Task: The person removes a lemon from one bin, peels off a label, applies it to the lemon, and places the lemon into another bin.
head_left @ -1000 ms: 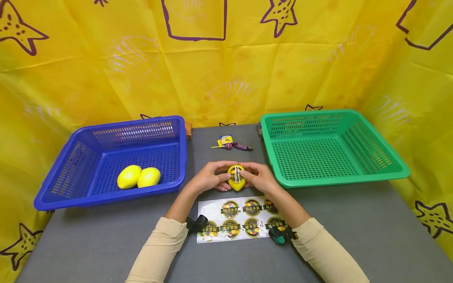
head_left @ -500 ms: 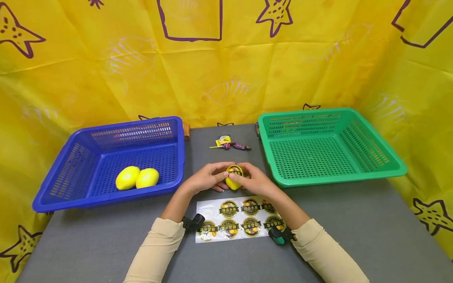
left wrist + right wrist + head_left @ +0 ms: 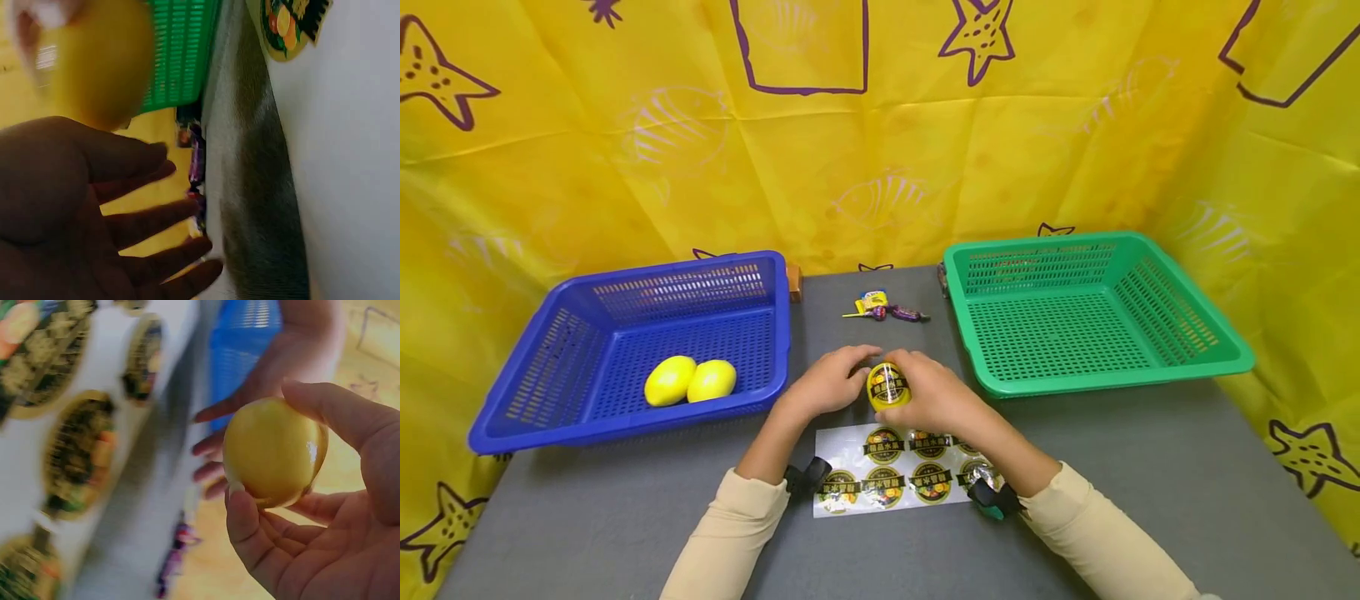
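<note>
A yellow lemon point(image 3: 889, 387) with a round black-and-gold sticker on it is in my right hand point(image 3: 934, 393), pinched between thumb and fingers in the right wrist view. My left hand point(image 3: 833, 382) is just left of the lemon; in the left wrist view its fingers point(image 3: 153, 219) spread apart with a gap to the lemon point(image 3: 103, 62). Below both hands on the grey table lies a white sheet of round stickers point(image 3: 883, 487), partly covered by my right forearm. Two more lemons point(image 3: 691, 382) sit in the blue basket point(image 3: 625, 429) at left.
At right stands a green basket point(image 3: 1116, 379) with no fruit in it. Wrapped candies point(image 3: 880, 308) lie at the back middle of the table point(image 3: 880, 558), between the baskets. A small orange-brown box point(image 3: 794, 283) stands behind the blue basket's right edge. Yellow printed cloth hangs behind.
Both hands were on the lemon, thumbs at its sticker. Now the left hand has let go, and the right hand alone holds the lemon, turned and slightly nearer.
</note>
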The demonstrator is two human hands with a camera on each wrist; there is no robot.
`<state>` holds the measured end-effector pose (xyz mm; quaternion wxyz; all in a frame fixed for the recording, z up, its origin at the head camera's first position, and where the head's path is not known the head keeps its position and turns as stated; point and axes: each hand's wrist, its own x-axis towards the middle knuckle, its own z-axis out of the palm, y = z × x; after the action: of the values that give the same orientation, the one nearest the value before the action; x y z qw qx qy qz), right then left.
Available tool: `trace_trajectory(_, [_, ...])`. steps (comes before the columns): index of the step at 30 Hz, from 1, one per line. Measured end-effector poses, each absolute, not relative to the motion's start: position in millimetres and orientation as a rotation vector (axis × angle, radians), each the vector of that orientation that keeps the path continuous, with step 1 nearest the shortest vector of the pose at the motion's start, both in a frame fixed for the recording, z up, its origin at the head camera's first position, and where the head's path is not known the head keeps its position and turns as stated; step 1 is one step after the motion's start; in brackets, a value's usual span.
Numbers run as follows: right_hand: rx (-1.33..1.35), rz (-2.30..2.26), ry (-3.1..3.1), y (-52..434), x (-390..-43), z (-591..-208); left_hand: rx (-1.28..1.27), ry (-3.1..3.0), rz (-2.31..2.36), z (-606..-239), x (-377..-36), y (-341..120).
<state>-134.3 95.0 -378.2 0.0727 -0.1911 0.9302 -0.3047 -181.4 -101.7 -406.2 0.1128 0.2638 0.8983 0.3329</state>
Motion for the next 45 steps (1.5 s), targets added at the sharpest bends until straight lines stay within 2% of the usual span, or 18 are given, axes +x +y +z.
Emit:
trace_trajectory(5, [-0.708, -0.988, 2.781, 102, -125, -343, 0.857, 2.817, 0.68, -394, -170, -99])
trace_trajectory(9, [-0.742, -1.048, 2.775, 117, -133, -319, 0.864, 2.833, 0.611, -379, -159, -99])
trace_trajectory(15, [-0.522, -1.084, 2.774, 160, -159, -291, 0.937, 2.944, 0.573, -362, -145, -108])
trace_trajectory(21, [-0.319, -0.929, 2.812, 202, -187, -279, 0.917, 3.123, 0.405, -362, -136, -129])
trace_trajectory(31, [-0.412, -0.529, 2.674, 224, -247, -307, 0.793, 3.219, 0.356, -371, -133, -159])
trace_trajectory(35, [-0.317, -0.526, 2.528, 221, -269, -323, 0.811, 3.26, 0.312, -376, -135, -162])
trace_trajectory(45, [-0.231, -0.546, 2.514, 208, -287, -346, 0.868, 3.282, 0.323, -380, -137, -160])
